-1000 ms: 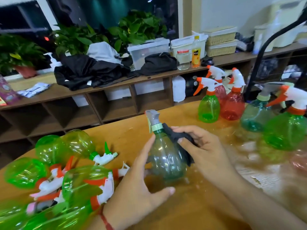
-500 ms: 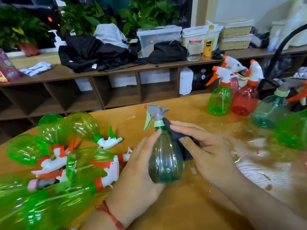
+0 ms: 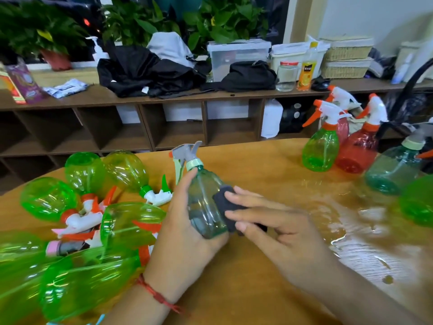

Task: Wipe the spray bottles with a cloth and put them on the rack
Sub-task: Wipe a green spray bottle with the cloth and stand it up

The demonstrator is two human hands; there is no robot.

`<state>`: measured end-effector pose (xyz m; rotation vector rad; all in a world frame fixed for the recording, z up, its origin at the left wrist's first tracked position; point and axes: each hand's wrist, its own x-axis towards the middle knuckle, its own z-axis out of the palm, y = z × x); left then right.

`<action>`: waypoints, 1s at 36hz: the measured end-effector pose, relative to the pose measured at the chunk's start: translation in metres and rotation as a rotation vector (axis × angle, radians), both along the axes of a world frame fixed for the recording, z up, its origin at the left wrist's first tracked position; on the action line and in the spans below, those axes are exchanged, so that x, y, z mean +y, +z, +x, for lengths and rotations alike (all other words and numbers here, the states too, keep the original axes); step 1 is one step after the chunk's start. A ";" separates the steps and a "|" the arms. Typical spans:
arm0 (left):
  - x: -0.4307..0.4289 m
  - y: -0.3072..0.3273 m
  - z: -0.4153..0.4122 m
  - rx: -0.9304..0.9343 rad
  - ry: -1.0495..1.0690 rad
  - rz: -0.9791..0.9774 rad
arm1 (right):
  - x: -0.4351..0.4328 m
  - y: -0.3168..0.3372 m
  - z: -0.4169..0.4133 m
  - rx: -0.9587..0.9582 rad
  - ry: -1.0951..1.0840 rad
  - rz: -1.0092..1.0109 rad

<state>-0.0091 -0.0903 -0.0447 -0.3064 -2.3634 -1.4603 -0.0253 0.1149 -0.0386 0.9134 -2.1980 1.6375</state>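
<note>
— Where is the clear teal plastic spray bottle (image 3: 203,205) with the grey trigger?
— Tilted over the wooden table (image 3: 248,160), the left hand (image 3: 187,233) with its grip wrapped round the body.
— And the right hand (image 3: 274,228)?
— Its grip pinches a dark grey cloth (image 3: 224,202) against the bottle's side. Green plastic bottles (image 3: 131,221) lie just left.

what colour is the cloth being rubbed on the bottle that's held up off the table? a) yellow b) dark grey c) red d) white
b: the cloth that the right hand holds against the teal bottle is dark grey.
</note>
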 end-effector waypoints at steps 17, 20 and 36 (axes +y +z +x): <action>0.016 -0.014 0.005 0.107 -0.079 -0.303 | 0.001 -0.002 -0.009 -0.059 -0.128 -0.151; 0.008 -0.012 -0.001 0.082 0.030 -0.160 | -0.002 -0.003 -0.006 0.020 -0.089 -0.053; 0.022 -0.010 0.012 0.105 -0.109 -0.331 | 0.008 0.003 -0.010 -0.144 -0.099 -0.227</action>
